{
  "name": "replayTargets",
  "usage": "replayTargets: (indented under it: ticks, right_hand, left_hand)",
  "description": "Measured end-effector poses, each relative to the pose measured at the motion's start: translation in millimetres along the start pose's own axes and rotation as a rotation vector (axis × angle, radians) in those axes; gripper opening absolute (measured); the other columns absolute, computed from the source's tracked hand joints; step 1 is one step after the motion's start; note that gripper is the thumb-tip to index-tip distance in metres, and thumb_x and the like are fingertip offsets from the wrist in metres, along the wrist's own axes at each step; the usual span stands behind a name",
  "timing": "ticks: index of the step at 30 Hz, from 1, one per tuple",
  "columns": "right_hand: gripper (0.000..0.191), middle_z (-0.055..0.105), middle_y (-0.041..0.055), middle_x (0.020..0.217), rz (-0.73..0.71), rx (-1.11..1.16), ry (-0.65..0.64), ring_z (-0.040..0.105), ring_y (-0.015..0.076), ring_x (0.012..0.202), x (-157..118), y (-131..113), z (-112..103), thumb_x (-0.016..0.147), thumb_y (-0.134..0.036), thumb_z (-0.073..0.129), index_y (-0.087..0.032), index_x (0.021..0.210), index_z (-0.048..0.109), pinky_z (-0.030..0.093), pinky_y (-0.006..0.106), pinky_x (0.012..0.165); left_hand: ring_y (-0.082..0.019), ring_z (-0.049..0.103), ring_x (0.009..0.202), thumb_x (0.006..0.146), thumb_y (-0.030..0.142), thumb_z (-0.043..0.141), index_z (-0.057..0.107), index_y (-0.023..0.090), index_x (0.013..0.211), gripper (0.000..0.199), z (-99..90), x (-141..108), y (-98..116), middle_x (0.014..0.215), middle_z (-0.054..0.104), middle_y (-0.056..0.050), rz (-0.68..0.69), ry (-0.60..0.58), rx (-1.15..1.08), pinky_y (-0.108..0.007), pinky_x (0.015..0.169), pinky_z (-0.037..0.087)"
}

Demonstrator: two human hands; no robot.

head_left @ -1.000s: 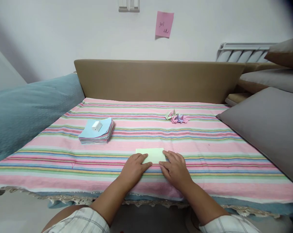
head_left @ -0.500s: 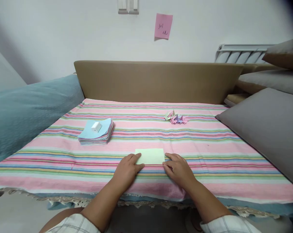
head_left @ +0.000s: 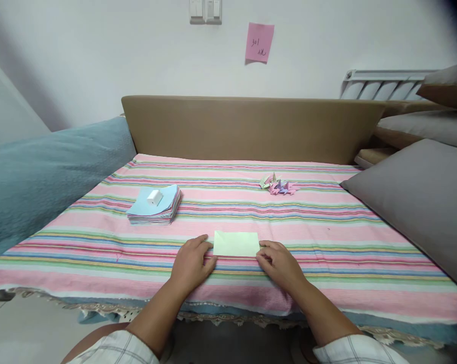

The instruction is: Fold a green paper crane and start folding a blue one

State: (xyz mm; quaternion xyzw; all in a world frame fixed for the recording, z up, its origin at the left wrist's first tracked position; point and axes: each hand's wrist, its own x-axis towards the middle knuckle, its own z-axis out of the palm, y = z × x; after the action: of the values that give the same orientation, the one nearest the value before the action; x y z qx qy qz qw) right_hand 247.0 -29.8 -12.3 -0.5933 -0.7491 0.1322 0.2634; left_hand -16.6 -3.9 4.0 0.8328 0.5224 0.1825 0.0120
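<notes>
A pale green rectangle of paper (head_left: 236,244) lies flat on the striped cloth (head_left: 251,212), near the front. Just left of it, my left hand (head_left: 192,263) rests palm down with thumb and fingers apart, a small gap from the paper's left edge. On the other side, my right hand (head_left: 280,264) has its curled index finger and thumb at the paper's right edge, with the thumb tip on the lower corner. The right hand's other fingers are tucked and partly hidden.
A stack of coloured paper (head_left: 156,215) with a white block (head_left: 154,197) on top sits to the left. Folded paper pieces (head_left: 279,186) lie in a cluster farther back. Grey cushions (head_left: 414,197) line the right side; a brown backrest (head_left: 251,129) stands behind.
My left hand has let go of the paper's left end and drawn slightly left. My right hand stays at the right edge. The whole view has shifted slightly.
</notes>
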Motion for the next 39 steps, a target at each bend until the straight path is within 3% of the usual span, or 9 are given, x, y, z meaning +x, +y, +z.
replayTargets:
  ticks: [3, 10, 16, 20, 24, 26, 31, 36, 39]
  right_hand:
    - [0.022, 0.063, 0.0077, 0.106, 0.076, 0.094, 0.048, 0.054, 0.0235, 0.103, 3, 1, 3, 0.079, -0.029, 0.051, -0.02, 0.094, 0.065, 0.042, 0.039, 0.089]
    - [0.049, 0.06, 0.0074, 0.107, 0.243, 0.371, 0.122, 0.057, 0.0197, 0.093, 7, 4, 16, 0.074, -0.032, 0.056, -0.02, 0.12, 0.049, 0.048, 0.032, 0.077]
    - [0.06, 0.057, -0.0003, 0.079, 0.289, 0.494, 0.201, 0.055, 0.0142, 0.07, 13, 7, 23, 0.071, -0.028, 0.057, -0.018, 0.128, 0.041, 0.045, 0.03, 0.074]
    - [0.054, 0.051, -0.0036, 0.068, 0.309, 0.568, 0.182, 0.049, 0.0123, 0.058, 13, 2, 18, 0.071, -0.031, 0.057, -0.017, 0.123, 0.048, 0.042, 0.025, 0.061]
    - [0.029, 0.044, -0.005, 0.055, 0.284, 0.534, 0.141, 0.042, 0.0126, 0.051, 11, -6, 8, 0.075, -0.036, 0.053, -0.018, 0.096, 0.063, 0.036, 0.024, 0.051]
    - [0.024, 0.05, -0.0026, 0.058, 0.249, 0.525, 0.173, 0.047, 0.0143, 0.055, 9, -8, 5, 0.076, -0.037, 0.052, -0.019, 0.088, 0.064, 0.039, 0.026, 0.054]
    - [0.017, 0.065, 0.0068, 0.096, 0.16, 0.575, 0.228, 0.059, 0.0188, 0.08, 8, -8, 4, 0.076, -0.034, 0.053, -0.02, 0.08, 0.061, 0.047, 0.031, 0.072]
    - [0.007, 0.063, 0.0066, 0.099, 0.003, 0.418, 0.209, 0.058, 0.0197, 0.095, 7, -5, 2, 0.076, -0.025, 0.053, -0.021, 0.079, 0.057, 0.047, 0.032, 0.083]
    - [0.012, 0.062, 0.0076, 0.1, -0.121, 0.309, 0.194, 0.057, 0.0204, 0.1, 4, -3, 0, 0.078, -0.024, 0.052, -0.021, 0.088, 0.058, 0.046, 0.034, 0.087]
  left_hand:
    - [-0.03, 0.053, 0.107, 0.074, 0.043, 0.062, 0.064, 0.02, 0.102, 0.036, 7.9, 3, 1, 0.125, 0.055, -0.011, -0.044, 0.032, -0.018, -0.047, 0.093, 0.041]
    - [-0.028, 0.052, 0.11, 0.073, 0.035, 0.065, 0.063, 0.024, 0.103, 0.032, 14.6, 5, 4, 0.128, 0.054, -0.008, -0.094, 0.07, -0.075, -0.046, 0.095, 0.039]
    - [-0.027, 0.051, 0.112, 0.07, 0.026, 0.067, 0.063, 0.023, 0.085, 0.015, 15.2, 5, 8, 0.128, 0.055, -0.005, -0.128, 0.088, -0.155, -0.047, 0.097, 0.036]
    - [-0.026, 0.05, 0.113, 0.07, 0.024, 0.065, 0.059, 0.021, 0.064, 0.009, 12.7, 5, 13, 0.126, 0.057, -0.003, -0.132, 0.103, -0.195, -0.05, 0.099, 0.032]
    - [-0.027, 0.048, 0.115, 0.07, 0.02, 0.063, 0.056, 0.021, 0.059, 0.013, 9.5, 3, 19, 0.117, 0.063, 0.0, -0.073, 0.148, -0.17, -0.058, 0.103, 0.02]
    - [-0.028, 0.047, 0.116, 0.067, 0.017, 0.062, 0.056, 0.022, 0.06, 0.01, 8.4, 1, 22, 0.113, 0.065, 0.002, -0.007, 0.155, -0.143, -0.06, 0.103, 0.014]
    - [-0.028, 0.048, 0.115, 0.063, 0.009, 0.057, 0.055, 0.021, 0.06, 0.013, 8.4, -2, 26, 0.108, 0.067, 0.003, 0.112, 0.159, -0.09, -0.063, 0.104, 0.005]
    - [-0.029, 0.046, 0.119, 0.065, 0.007, 0.055, 0.056, 0.022, 0.062, 0.015, 10.8, -6, 28, 0.108, 0.067, 0.003, 0.176, 0.183, -0.03, -0.063, 0.105, -0.004]
    - [-0.029, 0.045, 0.121, 0.065, 0.006, 0.054, 0.056, 0.022, 0.065, 0.016, 11.7, -8, 29, 0.11, 0.067, 0.003, 0.192, 0.18, -0.009, -0.062, 0.105, -0.007]
